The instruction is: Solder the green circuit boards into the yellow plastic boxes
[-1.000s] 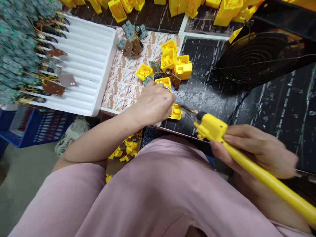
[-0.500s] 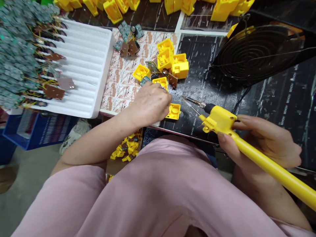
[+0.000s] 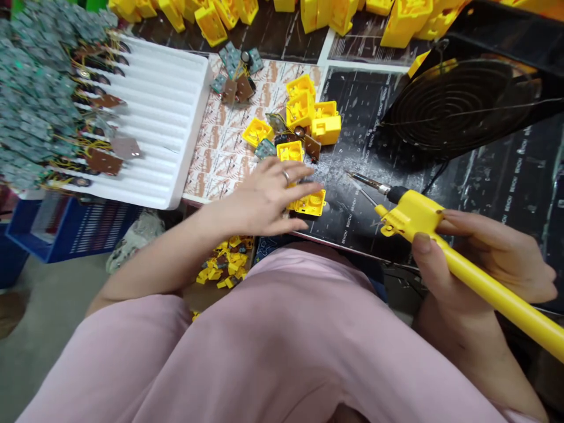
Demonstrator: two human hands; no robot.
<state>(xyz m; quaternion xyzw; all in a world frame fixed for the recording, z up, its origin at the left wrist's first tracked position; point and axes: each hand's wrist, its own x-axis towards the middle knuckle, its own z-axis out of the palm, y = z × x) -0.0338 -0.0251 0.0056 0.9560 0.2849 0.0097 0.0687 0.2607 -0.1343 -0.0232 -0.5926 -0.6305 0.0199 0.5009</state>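
Note:
My right hand (image 3: 480,258) grips a yellow soldering iron (image 3: 418,214), its metal tip pointing left above the black part of the bench. My left hand (image 3: 273,197) has its fingers spread, palm down, over a yellow plastic housing (image 3: 312,202) near the bench edge. The hand partly covers this housing, and whether they touch I cannot tell. Just beyond the fingers stands another open yellow housing (image 3: 289,151). Several more, such as the yellow housing (image 3: 326,129), are clustered behind it, with a small green circuit board (image 3: 265,149) and a brown circuit board (image 3: 312,148) among them.
On the left, a white foam tray (image 3: 150,117) carries many wired circuit boards (image 3: 35,106). A black fan (image 3: 458,106) stands at the back right. Yellow housings (image 3: 211,26) line the far side. Below the bench are a blue crate (image 3: 88,226) and yellow parts (image 3: 224,264).
My left hand has opened from a closed, bent posture, its fingers now spread. My right hand has moved the soldering iron slightly to the right, away from the left hand.

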